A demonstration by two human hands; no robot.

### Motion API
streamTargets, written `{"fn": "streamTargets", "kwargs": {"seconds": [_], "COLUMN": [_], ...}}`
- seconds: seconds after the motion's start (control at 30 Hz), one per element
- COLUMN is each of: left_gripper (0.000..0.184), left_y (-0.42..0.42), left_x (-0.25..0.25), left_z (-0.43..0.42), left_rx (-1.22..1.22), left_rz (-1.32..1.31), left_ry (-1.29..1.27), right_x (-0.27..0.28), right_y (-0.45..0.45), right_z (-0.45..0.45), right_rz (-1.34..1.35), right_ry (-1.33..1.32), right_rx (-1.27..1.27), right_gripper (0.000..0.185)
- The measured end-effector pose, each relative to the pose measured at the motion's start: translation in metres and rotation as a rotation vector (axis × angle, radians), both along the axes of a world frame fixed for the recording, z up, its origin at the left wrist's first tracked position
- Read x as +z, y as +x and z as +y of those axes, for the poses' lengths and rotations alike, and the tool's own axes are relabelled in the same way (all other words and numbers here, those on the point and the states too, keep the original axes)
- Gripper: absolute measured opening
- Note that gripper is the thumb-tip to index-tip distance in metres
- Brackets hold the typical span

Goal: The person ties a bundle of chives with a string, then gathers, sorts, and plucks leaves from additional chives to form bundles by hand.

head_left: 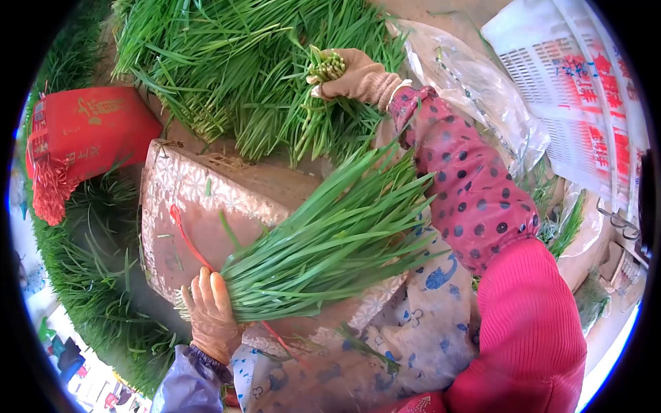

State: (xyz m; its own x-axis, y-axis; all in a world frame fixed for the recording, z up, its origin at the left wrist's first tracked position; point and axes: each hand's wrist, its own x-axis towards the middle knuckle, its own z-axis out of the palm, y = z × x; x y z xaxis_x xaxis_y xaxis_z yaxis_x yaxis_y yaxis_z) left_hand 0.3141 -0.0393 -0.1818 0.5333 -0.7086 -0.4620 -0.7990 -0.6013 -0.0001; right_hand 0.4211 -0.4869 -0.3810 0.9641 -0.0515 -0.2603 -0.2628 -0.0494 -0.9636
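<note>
A large bunch of long green leafy stalks (pixel 323 241) lies across a patterned low surface (pixel 162 220), its cut ends toward the left. My left hand (pixel 210 313), in a tan glove, rests against those cut ends with its fingers pressed together. Under the bunch runs a red tie (pixel 189 241), showing above and below it. My right hand (pixel 354 76), in a knitted glove, is closed around a small bundle of stalks (pixel 327 65), its pale ends pointing up, over the big pile of greens (pixel 241 62).
A red bag (pixel 96 131) with red ties (pixel 54 189) stands at the left. More greens (pixel 89 275) line the left side. Clear plastic (pixel 475 89) and a white perforated crate (pixel 551 76) are at the upper right. A patterned apron (pixel 420 303) covers my lap.
</note>
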Motion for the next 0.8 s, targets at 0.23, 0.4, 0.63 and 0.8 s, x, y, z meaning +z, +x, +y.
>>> {"fn": "streamTargets", "kwargs": {"seconds": [0.23, 0.4, 0.63, 0.8], "left_gripper": [0.11, 0.108, 0.099, 0.091], "left_y": [0.003, 0.004, 0.004, 0.004], "left_x": [0.003, 0.003, 0.003, 0.002], "left_z": [-0.006, -0.008, -0.01, -0.012], "left_rx": [-0.051, -0.038, 0.037, 0.073], "left_rz": [-0.038, -0.02, 0.044, 0.054], "left_ry": [-0.002, -0.07, -0.089, -0.123], "right_x": [0.022, -0.021, -0.039, -0.047], "right_y": [-0.01, -0.027, -0.019, -0.02], "right_z": [0.023, 0.062, 0.085, 0.092], "right_rz": [-0.13, -0.442, -0.536, -0.669], "right_ry": [-0.152, -0.874, -1.062, -1.173], "right_rx": [0.411, 0.859, 0.859, 1.008], "right_gripper": [0.028, 0.041, 0.059, 0.063]}}
